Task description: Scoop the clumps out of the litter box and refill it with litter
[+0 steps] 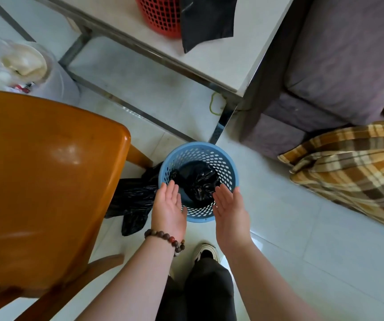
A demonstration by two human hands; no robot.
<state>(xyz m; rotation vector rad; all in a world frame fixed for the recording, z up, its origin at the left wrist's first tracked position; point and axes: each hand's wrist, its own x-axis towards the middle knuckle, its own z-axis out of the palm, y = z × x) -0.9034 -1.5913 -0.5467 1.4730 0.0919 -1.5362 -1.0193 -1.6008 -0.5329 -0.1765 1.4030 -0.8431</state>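
A blue perforated waste basket stands on the white tiled floor below me. A tied black plastic bag lies inside it. My left hand hovers flat above the basket's left rim, palm facing inward, fingers straight, with a bead bracelet on the wrist. My right hand is held the same way over the right rim, palm facing the left one. Neither hand holds anything. No litter box or scoop is in view.
Another black bag lies on the floor left of the basket, under an orange wooden chair. A white table carries a red basket and a black bag. At right stand a purple sofa and a plaid blanket.
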